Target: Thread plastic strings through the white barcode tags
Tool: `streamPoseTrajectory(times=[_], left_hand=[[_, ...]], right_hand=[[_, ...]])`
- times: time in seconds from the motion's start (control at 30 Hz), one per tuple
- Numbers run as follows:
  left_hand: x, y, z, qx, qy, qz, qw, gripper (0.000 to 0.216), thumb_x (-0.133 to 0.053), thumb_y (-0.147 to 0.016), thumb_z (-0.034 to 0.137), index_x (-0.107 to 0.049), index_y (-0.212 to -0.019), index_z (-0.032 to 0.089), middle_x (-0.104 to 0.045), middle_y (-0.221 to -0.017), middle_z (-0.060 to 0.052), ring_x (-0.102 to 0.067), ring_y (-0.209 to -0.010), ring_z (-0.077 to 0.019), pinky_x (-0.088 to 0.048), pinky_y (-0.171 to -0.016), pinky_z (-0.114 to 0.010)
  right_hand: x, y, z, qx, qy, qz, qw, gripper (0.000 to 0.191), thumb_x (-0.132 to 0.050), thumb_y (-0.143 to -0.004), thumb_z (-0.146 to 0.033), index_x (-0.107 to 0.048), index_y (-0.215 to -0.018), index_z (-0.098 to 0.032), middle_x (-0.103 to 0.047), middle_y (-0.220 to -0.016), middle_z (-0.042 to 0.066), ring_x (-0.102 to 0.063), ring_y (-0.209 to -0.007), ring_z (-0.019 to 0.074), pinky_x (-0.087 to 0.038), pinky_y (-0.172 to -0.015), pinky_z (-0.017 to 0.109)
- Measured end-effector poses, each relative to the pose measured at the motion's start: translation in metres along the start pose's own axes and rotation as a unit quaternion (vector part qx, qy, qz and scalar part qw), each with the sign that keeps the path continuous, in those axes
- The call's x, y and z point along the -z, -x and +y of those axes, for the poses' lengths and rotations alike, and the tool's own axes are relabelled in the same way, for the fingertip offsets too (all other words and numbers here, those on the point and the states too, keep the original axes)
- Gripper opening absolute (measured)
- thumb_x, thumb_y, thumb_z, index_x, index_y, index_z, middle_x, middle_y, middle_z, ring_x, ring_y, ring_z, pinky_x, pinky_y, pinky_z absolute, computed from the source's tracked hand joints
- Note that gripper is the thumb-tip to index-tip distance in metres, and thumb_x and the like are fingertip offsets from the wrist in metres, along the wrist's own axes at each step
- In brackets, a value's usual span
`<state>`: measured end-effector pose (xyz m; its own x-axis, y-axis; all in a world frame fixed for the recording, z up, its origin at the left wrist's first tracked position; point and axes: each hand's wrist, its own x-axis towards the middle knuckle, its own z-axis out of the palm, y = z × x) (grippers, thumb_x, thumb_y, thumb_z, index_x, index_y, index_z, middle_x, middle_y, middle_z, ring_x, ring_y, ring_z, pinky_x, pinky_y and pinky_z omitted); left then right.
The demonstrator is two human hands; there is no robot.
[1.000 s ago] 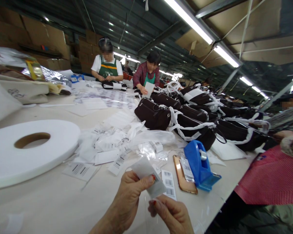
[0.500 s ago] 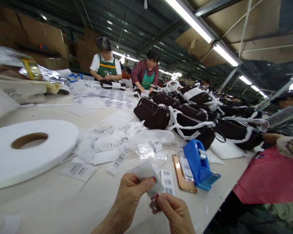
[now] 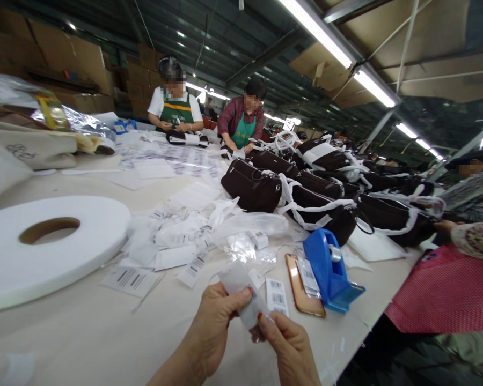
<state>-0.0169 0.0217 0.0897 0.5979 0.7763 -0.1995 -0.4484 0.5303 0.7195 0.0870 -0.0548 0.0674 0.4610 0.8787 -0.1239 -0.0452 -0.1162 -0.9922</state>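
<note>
Fingers (image 3: 242, 296) clamped: left hand (image 3: 214, 319) and right hand (image 3: 286, 340) both grip one card (image 3: 253, 313) above the table (image 3: 124, 338).

Left thumb presses on the card's upper part; right thumb and fingertips close on its lower end, and what lies beneath them I cannot make out. Handling the card seems the step in hand; the next move likely calls for a steady, light pinch, as it looks thin. Just beyond lies a barcode sheet (image 3: 277, 296), with the phone (image 3: 313, 305) and dispenser (image 3: 324, 268) to its right. Loose tags (image 3: 175, 257) spread farther left, beside a white roll (image 3: 94, 230). Dark bags (image 3: 250, 185) heap up far right; two co-workers (image 3: 176, 111) (image 3: 243, 123) stand at the far side.
</note>
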Motion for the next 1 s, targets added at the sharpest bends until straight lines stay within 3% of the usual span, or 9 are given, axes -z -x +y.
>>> streamPoseTrajectory(times=[0.27,0.4,0.53,0.7,1.0], left_hand=[[0.002,-0.004,-0.006,0.024,0.009,0.017,1.0,0.011,-0.062,-0.068,0.021,-0.06,-0.062,0.013,-0.061,-0.053,-0.003,-0.05,-0.046,-0.014,-0.041,-0.045,-0.027],[0.0,-0.002,-0.005,0.032,0.008,-0.007,0.999,0.013,-0.064,-0.067,0.023,-0.062,-0.064,0.011,-0.063,-0.056,-0.005,-0.051,-0.047,-0.0142,-0.042,-0.049,-0.029],[-0.003,0.003,-0.003,0.011,-0.02,-0.043,0.999,0.013,-0.07,-0.061,0.021,-0.065,-0.063,0.009,-0.065,-0.057,-0.006,-0.052,-0.049,-0.0145,-0.041,-0.051,-0.028],[-0.005,0.003,-0.007,-0.008,-0.077,-0.017,0.997,0.017,-0.075,-0.057,0.025,-0.066,-0.057,0.011,-0.063,-0.051,-0.003,-0.053,-0.049,-0.0144,-0.042,-0.052,-0.027],[0.003,-0.003,-0.011,0.02,-0.086,-0.063,0.994,0.019,-0.074,-0.056,0.027,-0.067,-0.054,0.01,-0.062,-0.046,-0.005,-0.054,-0.045,-0.0175,-0.042,-0.05,-0.03]], right_hand=[[-0.004,0.0,-0.002,0.007,0.016,0.045,0.999,0.038,-0.064,-0.068,-0.048,-0.056,-0.046,-0.018,-0.056,-0.05,-0.001,-0.047,-0.056,0.0156,-0.034,-0.06,0.026],[-0.002,0.0,0.003,0.016,0.004,0.053,0.998,0.038,-0.063,-0.069,-0.046,-0.052,-0.046,-0.018,-0.053,-0.05,-0.002,-0.046,-0.057,0.0147,-0.033,-0.06,0.025],[-0.001,0.0,0.004,0.019,-0.014,0.062,0.998,0.038,-0.064,-0.069,-0.045,-0.052,-0.045,-0.019,-0.054,-0.05,-0.002,-0.046,-0.058,0.0148,-0.033,-0.06,0.025],[-0.001,0.0,0.003,0.02,-0.037,0.069,0.997,0.039,-0.066,-0.068,-0.045,-0.05,-0.044,-0.018,-0.052,-0.049,-0.002,-0.046,-0.057,0.0141,-0.035,-0.059,0.024],[0.001,0.001,0.008,-0.033,-0.09,0.044,0.994,0.034,-0.068,-0.066,-0.044,-0.062,-0.048,-0.016,-0.058,-0.047,0.001,-0.047,-0.051,0.0132,-0.036,-0.055,0.025]])
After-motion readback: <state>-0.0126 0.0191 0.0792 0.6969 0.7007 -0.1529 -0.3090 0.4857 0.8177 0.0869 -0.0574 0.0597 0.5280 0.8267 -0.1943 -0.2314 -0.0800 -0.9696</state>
